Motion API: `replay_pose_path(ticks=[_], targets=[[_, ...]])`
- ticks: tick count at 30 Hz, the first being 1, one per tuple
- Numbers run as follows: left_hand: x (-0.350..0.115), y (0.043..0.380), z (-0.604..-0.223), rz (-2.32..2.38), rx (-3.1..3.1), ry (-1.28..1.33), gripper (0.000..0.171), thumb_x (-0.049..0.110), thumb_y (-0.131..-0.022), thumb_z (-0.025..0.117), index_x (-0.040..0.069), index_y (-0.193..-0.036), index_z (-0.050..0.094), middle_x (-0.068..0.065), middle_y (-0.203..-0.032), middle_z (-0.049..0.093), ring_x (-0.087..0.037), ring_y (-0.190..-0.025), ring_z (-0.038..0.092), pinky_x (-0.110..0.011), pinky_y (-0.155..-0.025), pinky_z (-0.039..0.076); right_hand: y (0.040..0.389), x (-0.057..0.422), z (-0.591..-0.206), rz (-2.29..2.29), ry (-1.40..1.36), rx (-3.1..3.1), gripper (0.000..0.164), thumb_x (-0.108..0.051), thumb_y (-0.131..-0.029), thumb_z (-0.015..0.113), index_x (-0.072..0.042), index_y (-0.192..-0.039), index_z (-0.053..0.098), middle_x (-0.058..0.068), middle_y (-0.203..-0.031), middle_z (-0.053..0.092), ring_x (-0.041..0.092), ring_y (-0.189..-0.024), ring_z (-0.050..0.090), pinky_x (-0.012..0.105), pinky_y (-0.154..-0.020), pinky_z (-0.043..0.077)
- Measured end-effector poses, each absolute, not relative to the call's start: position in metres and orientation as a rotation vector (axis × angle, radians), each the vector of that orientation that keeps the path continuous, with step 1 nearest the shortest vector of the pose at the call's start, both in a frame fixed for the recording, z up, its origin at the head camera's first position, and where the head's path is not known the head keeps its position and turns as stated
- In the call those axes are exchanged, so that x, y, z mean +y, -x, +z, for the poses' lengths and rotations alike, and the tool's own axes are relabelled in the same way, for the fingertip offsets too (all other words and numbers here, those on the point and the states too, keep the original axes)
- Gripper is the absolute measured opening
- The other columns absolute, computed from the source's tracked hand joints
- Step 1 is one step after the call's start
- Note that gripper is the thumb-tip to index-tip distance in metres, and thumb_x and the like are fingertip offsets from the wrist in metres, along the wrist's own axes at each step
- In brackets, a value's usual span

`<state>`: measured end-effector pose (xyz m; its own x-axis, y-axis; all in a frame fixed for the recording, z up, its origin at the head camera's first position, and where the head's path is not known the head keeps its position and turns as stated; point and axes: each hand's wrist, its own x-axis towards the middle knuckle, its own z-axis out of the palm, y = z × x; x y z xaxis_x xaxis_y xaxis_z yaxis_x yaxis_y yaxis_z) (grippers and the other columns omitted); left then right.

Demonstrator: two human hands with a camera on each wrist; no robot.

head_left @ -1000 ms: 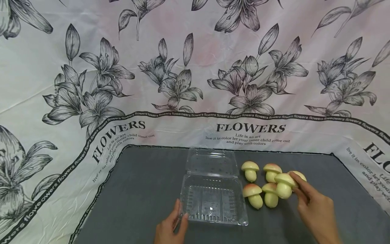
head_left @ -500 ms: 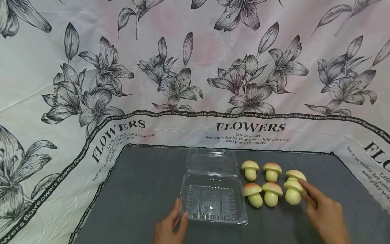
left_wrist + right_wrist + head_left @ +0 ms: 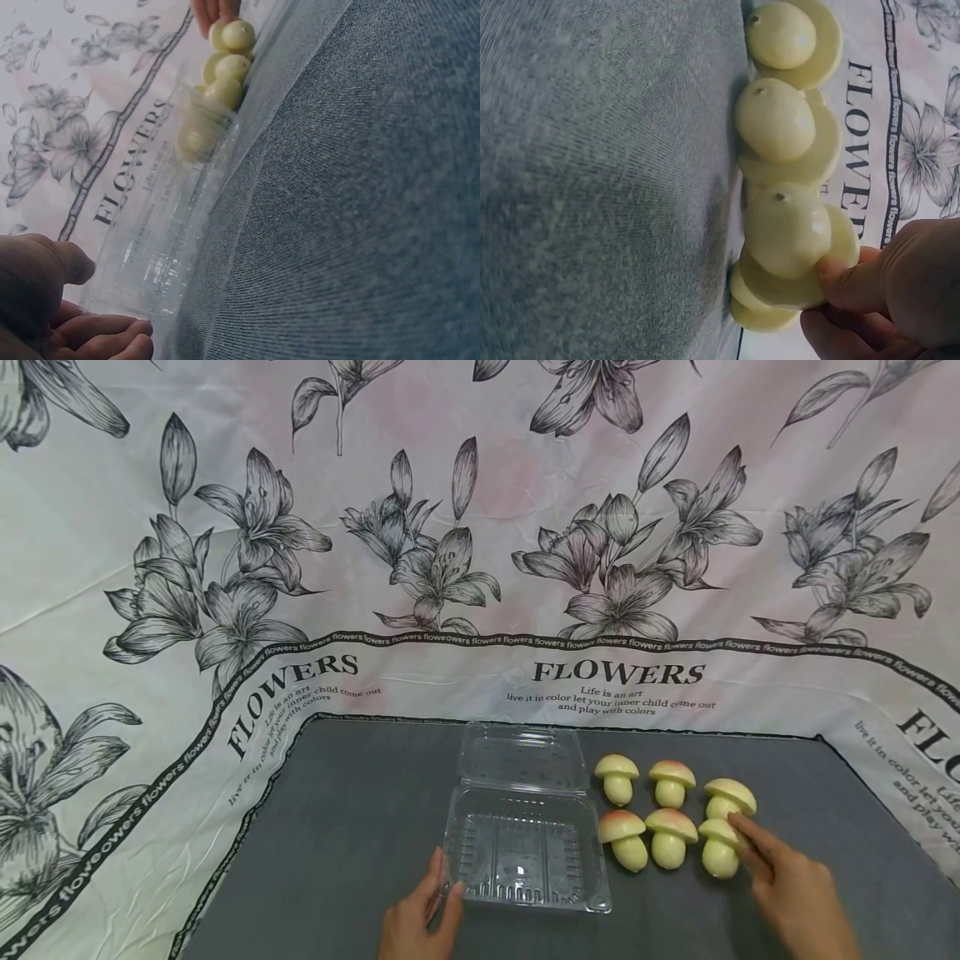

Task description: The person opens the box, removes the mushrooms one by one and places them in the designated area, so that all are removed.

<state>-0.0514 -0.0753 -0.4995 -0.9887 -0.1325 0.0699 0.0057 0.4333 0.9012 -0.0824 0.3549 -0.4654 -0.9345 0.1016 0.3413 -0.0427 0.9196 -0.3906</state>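
My right hand (image 3: 798, 893) pinches the cap of a pale yellow-green toy mushroom (image 3: 720, 857) between thumb and fingers. In the right wrist view, this mushroom (image 3: 787, 232) has its rounded stem towards the camera, and the thumb presses the cap's edge. It stands at the right end of the front row, overlapping the mushroom behind it (image 3: 729, 797). A clear plastic clamshell container (image 3: 525, 852) lies with its lid (image 3: 521, 760) folded back. My left hand (image 3: 422, 914) touches the container's left front corner, thumb and fingers apart on either side in the left wrist view.
Other toy mushrooms stand right of the container in two rows, including a red-tinged one (image 3: 622, 841) close to its right wall and a yellowish one (image 3: 617, 779) behind. A dark grey cloth (image 3: 337, 827) covers the table. A flower-printed curtain (image 3: 450, 677) rises along the back.
My right hand has carried the mushroom right and towards me, from over the others to the front row's right end. The left hand and container stay in place.
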Motion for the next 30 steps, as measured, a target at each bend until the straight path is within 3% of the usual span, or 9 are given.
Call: replay_pose_path(ticks=[10,16,23,30], targets=[[-0.074,0.050,-0.500,-1.603,-2.527,-0.121,0.065,0.032,-0.101,0.075,-0.008,-0.148,0.056,-0.022,-0.140,0.064,-0.037,-0.123,0.068,-0.041,-0.091,0.064,0.085,0.359,-0.468,0.562,0.037,-2.808,0.042,-0.002,-0.103,0.068,-0.001,-0.145,0.061,-0.002,-0.056,0.051,0.017,-0.045,0.038,0.029,-0.045,0.028],[-0.073,0.050,-0.499,-1.585,-2.556,-0.131,0.066,0.035,-0.102,0.074,-0.007,-0.149,0.056,-0.021,-0.139,0.065,-0.037,-0.120,0.070,-0.042,-0.089,0.065,0.084,0.360,-0.465,0.597,0.070,-2.908,0.044,-0.006,-0.105,0.065,0.003,-0.147,0.056,0.000,-0.059,0.053,0.020,-0.049,0.041,0.033,-0.048,0.031],[-0.070,0.048,-0.499,-1.508,-2.597,-0.168,0.069,0.047,-0.103,0.070,-0.003,-0.148,0.059,-0.017,-0.135,0.070,-0.034,-0.112,0.074,-0.046,-0.086,0.067,0.074,0.361,-0.466,0.541,0.018,-2.878,0.055,-0.003,-0.097,0.074,0.005,-0.148,0.054,0.000,-0.054,0.042,0.018,-0.044,0.037,0.031,-0.044,0.029],[-0.070,0.043,-0.497,-1.478,-2.539,-0.214,0.070,0.052,-0.105,0.065,-0.001,-0.149,0.058,-0.014,-0.139,0.068,-0.033,-0.118,0.072,-0.045,-0.092,0.065,0.060,0.345,-0.456,0.472,-0.021,-2.695,0.063,0.004,-0.090,0.079,-0.004,-0.150,0.058,0.004,-0.054,0.044,0.010,-0.041,0.028,0.027,-0.042,0.023]])
